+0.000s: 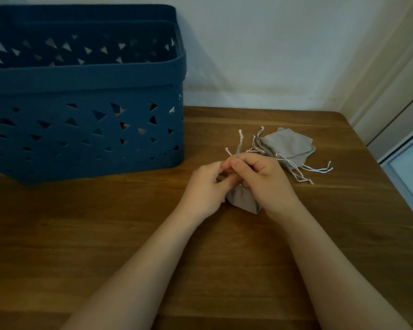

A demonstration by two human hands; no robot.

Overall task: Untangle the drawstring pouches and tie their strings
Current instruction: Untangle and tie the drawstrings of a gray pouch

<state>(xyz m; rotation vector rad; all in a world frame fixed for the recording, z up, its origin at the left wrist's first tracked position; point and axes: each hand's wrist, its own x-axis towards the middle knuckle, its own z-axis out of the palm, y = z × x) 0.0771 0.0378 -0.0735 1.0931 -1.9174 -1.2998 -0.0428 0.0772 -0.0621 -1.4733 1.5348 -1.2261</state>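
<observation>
— Where's the pouch you're working on?

— At the centre of the frame, on the table (105,234): your left hand (204,186) and right hand (260,181) both pinch the strings (239,144) above the grey pouch (242,200).

— And the others?

— A pile of pouches (287,147) lies just right of your hands, strings trailing. A blue basket (81,129) stands at upper left.

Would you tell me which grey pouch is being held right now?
The pouch between both hands; left hand and right hand grip its strings. The others lie piled behind.
</observation>
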